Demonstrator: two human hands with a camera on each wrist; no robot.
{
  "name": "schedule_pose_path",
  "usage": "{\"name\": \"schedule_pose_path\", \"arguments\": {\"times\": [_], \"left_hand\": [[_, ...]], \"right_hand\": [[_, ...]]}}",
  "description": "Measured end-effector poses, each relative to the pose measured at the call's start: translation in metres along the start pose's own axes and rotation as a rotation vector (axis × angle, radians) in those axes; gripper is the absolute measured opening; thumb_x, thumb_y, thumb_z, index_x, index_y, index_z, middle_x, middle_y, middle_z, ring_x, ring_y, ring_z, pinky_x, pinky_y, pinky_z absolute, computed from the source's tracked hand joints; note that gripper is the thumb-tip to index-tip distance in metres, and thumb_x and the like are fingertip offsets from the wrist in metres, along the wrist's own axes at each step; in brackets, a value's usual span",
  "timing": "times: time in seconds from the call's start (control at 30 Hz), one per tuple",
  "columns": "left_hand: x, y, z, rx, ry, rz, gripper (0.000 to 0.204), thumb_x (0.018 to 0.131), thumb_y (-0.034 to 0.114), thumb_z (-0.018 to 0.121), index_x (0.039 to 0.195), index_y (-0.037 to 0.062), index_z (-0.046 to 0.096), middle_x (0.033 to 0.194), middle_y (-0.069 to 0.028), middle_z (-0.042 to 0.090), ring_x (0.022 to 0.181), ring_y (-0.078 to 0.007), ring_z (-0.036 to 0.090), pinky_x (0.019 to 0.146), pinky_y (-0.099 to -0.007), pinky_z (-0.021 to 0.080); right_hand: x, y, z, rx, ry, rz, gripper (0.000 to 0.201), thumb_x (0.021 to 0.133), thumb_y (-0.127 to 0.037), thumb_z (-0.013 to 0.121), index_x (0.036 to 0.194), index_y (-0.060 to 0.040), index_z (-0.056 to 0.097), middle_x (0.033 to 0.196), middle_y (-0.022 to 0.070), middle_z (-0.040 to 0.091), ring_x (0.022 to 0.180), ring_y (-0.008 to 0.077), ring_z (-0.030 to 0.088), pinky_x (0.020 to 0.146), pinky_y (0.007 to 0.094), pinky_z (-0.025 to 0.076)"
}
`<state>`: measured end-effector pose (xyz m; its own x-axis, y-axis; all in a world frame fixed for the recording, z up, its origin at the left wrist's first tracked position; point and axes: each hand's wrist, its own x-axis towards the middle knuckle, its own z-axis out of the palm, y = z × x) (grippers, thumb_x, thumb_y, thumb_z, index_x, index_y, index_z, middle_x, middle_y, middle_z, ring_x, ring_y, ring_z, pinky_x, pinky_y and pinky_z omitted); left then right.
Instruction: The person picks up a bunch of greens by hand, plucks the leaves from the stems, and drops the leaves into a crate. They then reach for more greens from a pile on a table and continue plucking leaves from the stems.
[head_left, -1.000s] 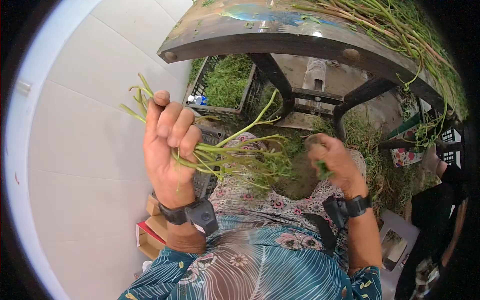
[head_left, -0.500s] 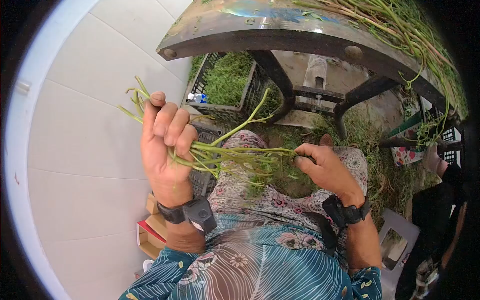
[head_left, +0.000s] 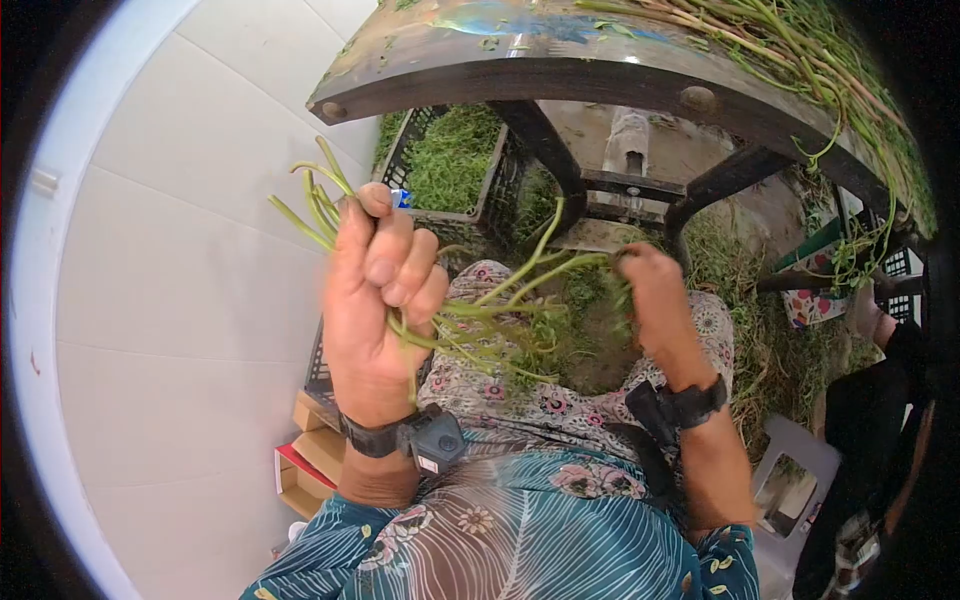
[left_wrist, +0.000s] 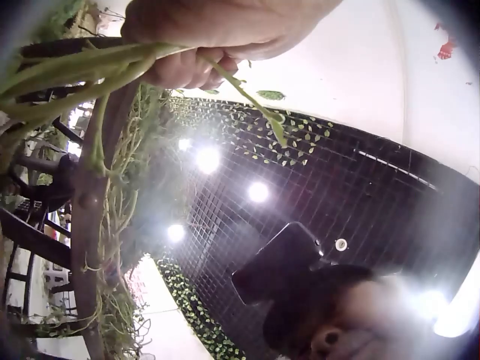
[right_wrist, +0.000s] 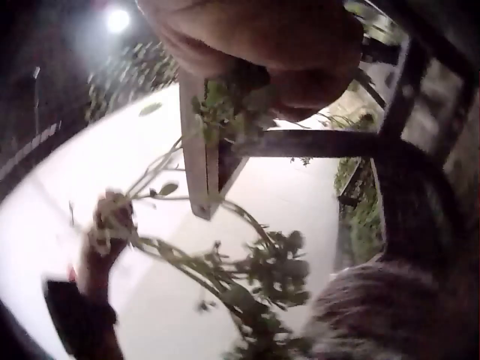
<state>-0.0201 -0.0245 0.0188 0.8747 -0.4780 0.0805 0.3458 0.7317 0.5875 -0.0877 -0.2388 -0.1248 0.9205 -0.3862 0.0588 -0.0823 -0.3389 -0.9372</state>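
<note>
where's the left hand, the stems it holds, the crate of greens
Left hand (head_left: 370,300), head view: middle of the hand
Stems (head_left: 482,310), head view: middle stretch
Crate of greens (head_left: 491,178), head view: right rim

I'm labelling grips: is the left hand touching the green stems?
Touching: the head view shows the left hand curled round the green stems, which stick out on both sides of it.

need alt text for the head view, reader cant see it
A person's left hand grips a bunch of green stems above the lap, while the right hand, slightly blurred, pinches the far end of one stem. A table ahead carries more stems at its right; below, a dark crate holds leafy greens.
</note>
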Motion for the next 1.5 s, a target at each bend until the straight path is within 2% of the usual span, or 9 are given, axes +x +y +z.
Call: {"name": "schedule_pose_path", "arguments": {"times": [0.03, 0.1, 0.23, 0.33, 0.53, 0.77, 0.97, 1.27, 1.5], "left_hand": [[0.000, 0.005, 0.000, -0.037, -0.016, 0.008, 0.023, 0.097, 0.025, 0.033, 0.095, 0.0069, 0.046, 0.058, 0.0026, 0.034, 0.048, -0.0072, 0.030, 0.038, -0.0212, 0.025], [0.001, 0.016, -0.003, -0.063, -0.034, 0.043, 0.023, 0.097, 0.025, 0.033, 0.095, 0.0062, 0.046, 0.059, 0.0018, 0.035, 0.049, -0.0077, 0.030, 0.038, -0.0217, 0.025], [0.002, 0.022, -0.008, -0.083, 0.011, 0.097, 0.023, 0.097, 0.024, 0.032, 0.096, 0.0051, 0.046, 0.060, 0.0002, 0.035, 0.050, -0.0092, 0.031, 0.038, -0.0226, 0.025], [0.005, 0.016, -0.010, -0.149, 0.037, 0.072, 0.023, 0.097, 0.023, 0.032, 0.097, 0.0051, 0.046, 0.060, -0.0002, 0.035, 0.050, -0.0100, 0.031, 0.039, -0.0232, 0.025], [0.004, 0.017, -0.008, -0.154, 0.012, 0.075, 0.022, 0.097, 0.023, 0.034, 0.096, 0.0058, 0.047, 0.060, 0.0002, 0.036, 0.050, -0.0098, 0.032, 0.039, -0.0232, 0.027], [0.000, 0.012, -0.013, 0.219, 0.097, 0.174, 0.019, 0.096, 0.026, 0.037, 0.093, 0.0089, 0.047, 0.059, 0.0034, 0.035, 0.049, -0.0060, 0.030, 0.039, -0.0200, 0.028], [0.007, 0.009, -0.010, 0.192, 0.197, 0.196, 0.021, 0.095, 0.028, 0.039, 0.091, 0.0091, 0.047, 0.057, 0.0042, 0.033, 0.046, -0.0054, 0.029, 0.037, -0.0186, 0.027], [0.003, 0.008, 0.001, 0.391, 0.199, 0.232, 0.023, 0.094, 0.031, 0.042, 0.089, 0.0088, 0.048, 0.055, 0.0049, 0.031, 0.045, -0.0038, 0.028, 0.036, -0.0183, 0.025], [0.002, -0.003, -0.002, 0.396, 0.168, 0.107, 0.025, 0.094, 0.032, 0.040, 0.087, 0.0096, 0.047, 0.055, 0.0054, 0.030, 0.045, -0.0039, 0.027, 0.037, -0.0186, 0.022]], "right_hand": [[0.000, 0.016, -0.010, -0.022, 0.020, -0.114, 0.022, 0.079, -0.017, 0.047, 0.092, -0.0013, 0.056, 0.080, 0.0143, 0.059, 0.073, 0.0289, 0.058, 0.065, 0.0344, 0.045], [0.009, 0.027, -0.030, 1.222, 0.066, 0.648, 0.020, 0.082, -0.016, 0.046, 0.096, -0.0044, 0.053, 0.079, 0.0086, 0.059, 0.066, 0.0189, 0.056, 0.059, 0.0278, 0.044], [-0.010, -0.024, -0.042, 0.916, 0.067, 0.536, 0.025, 0.082, -0.015, 0.049, 0.105, -0.0057, 0.053, 0.078, 0.0051, 0.059, 0.063, 0.0123, 0.053, 0.057, 0.0238, 0.043], [-0.015, -0.031, -0.032, 0.416, -0.320, 0.274, 0.028, 0.078, -0.018, 0.056, 0.102, -0.0018, 0.055, 0.080, 0.0033, 0.057, 0.066, 0.0137, 0.055, 0.056, 0.0265, 0.045], [-0.022, -0.046, 0.015, 0.033, -0.302, -0.317, 0.027, 0.073, -0.017, 0.059, 0.094, -0.0003, 0.061, 0.078, 0.0126, 0.060, 0.069, 0.0278, 0.057, 0.066, 0.0367, 0.046], [-0.004, -0.079, -0.047, -0.017, -0.231, -0.259, 0.018, 0.073, -0.015, 0.058, 0.082, 0.0004, 0.061, 0.073, 0.0094, 0.058, 0.069, 0.0208, 0.056, 0.066, 0.0305, 0.043], [-0.009, -0.074, -0.054, 0.385, -0.473, 0.188, 0.022, 0.073, -0.013, 0.057, 0.090, 0.0013, 0.058, 0.079, 0.0053, 0.061, 0.075, 0.0099, 0.054, 0.066, 0.0263, 0.042], [-0.013, -0.050, -0.030, -0.293, -0.421, -0.304, 0.018, 0.079, -0.009, 0.049, 0.092, 0.0010, 0.056, 0.088, 0.0209, 0.058, 0.082, 0.0379, 0.055, 0.073, 0.0415, 0.045], [-0.014, -0.068, -0.028, -0.146, -0.209, -0.325, 0.017, 0.080, -0.007, 0.049, 0.094, 0.0002, 0.056, 0.082, 0.0168, 0.059, 0.076, 0.0289, 0.058, 0.068, 0.0337, 0.047]]}}
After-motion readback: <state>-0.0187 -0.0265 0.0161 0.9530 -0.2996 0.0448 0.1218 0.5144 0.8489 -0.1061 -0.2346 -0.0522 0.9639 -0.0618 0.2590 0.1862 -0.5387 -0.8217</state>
